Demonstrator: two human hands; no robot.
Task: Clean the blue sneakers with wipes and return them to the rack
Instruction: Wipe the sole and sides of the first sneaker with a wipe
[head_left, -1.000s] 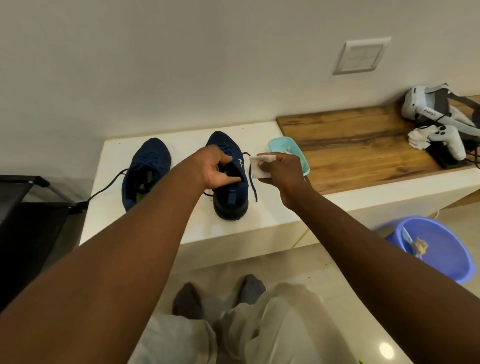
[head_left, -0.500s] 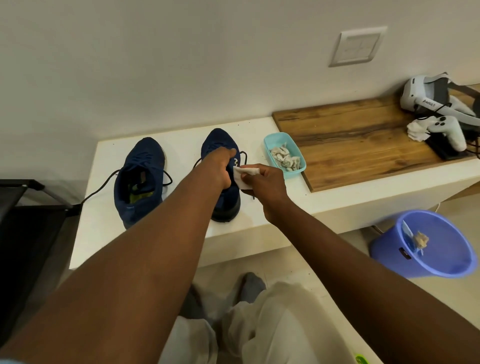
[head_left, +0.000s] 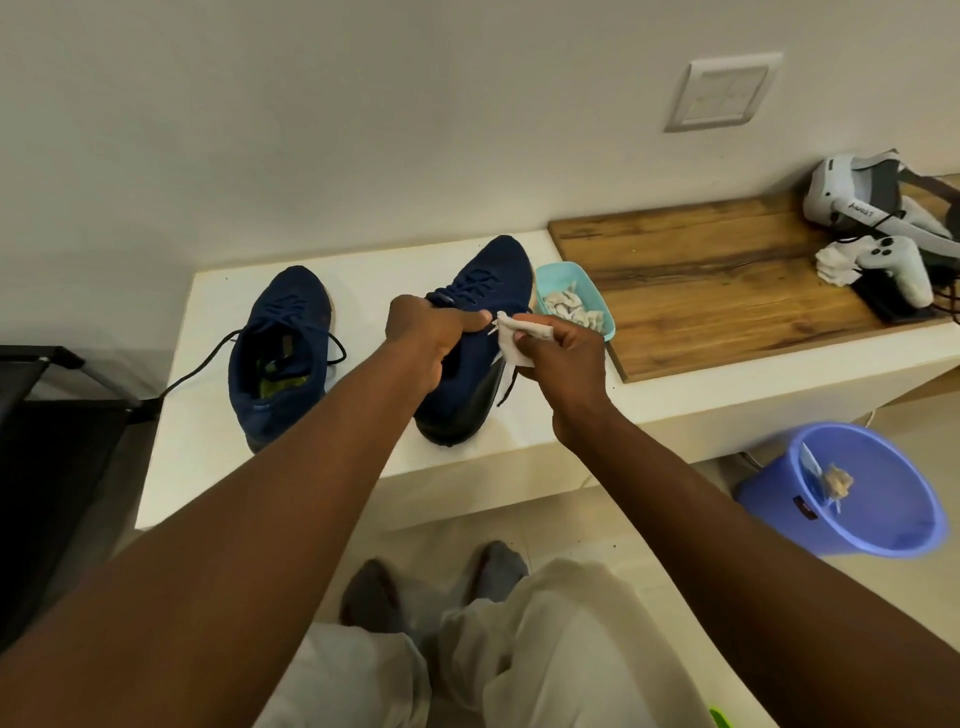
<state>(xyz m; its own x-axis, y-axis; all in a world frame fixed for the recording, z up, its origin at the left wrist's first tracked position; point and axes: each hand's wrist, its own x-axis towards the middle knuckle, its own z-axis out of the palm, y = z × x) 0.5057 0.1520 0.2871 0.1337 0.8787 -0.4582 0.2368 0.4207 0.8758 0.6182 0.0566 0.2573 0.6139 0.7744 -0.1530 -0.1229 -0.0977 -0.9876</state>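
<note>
Sneaker (head_left: 485, 283) shifted beside tray (head_left: 566, 267), heel near bench (head_left: 208, 457) edge, left hand (head_left: 431, 332) gripping it, right hand (head_left: 566, 358) pinching wipe (head_left: 511, 345)

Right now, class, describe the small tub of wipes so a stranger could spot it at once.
Find the long white ledge below the wall. On its right half lies a brown wooden board; the tub sits at the board's left edge, beside the held sneaker. It alone is small, turquoise and filled with crumpled wipes.
</note>
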